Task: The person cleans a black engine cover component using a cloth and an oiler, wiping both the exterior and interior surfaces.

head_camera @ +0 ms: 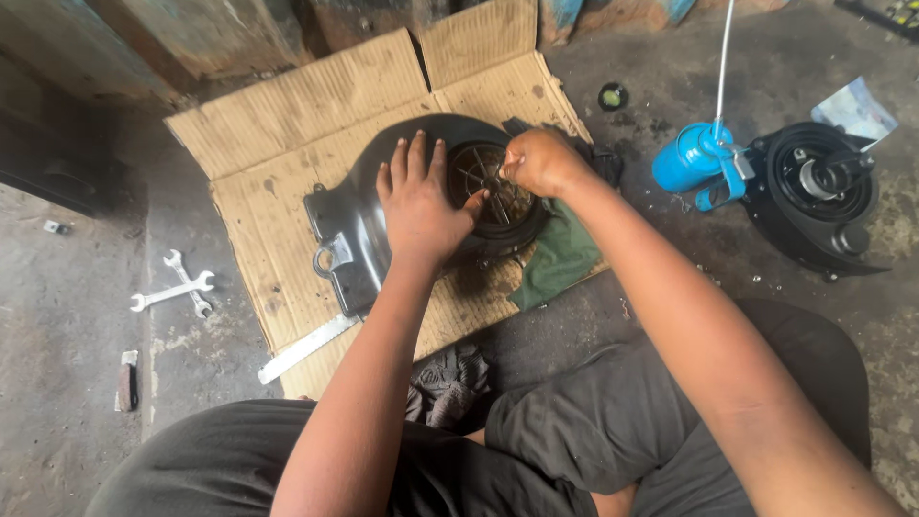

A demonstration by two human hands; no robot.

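The left hand (418, 203) lies open, flat on a black, rounded metal fan cover (356, 225) lying on flattened brown cardboard (278, 144). At its three o'clock, the right hand (542, 163) pinches closed over the round grille (493, 187); whether it holds anything is unclear. Hard prying there could bend the thin ribs.

**Packaging in view: cardboard sheet, one small packet**

A flattened brown cardboard box (278, 144) is lying opened out under the fingers (414, 158) of the left hand, its flaps spreading beyond the fingertips toward the wall. A small pale blue-grey packet (859, 110), flat and crumpled, is sitting well to the right of the right hand's fingers (517, 165). No signs or screens are showing.
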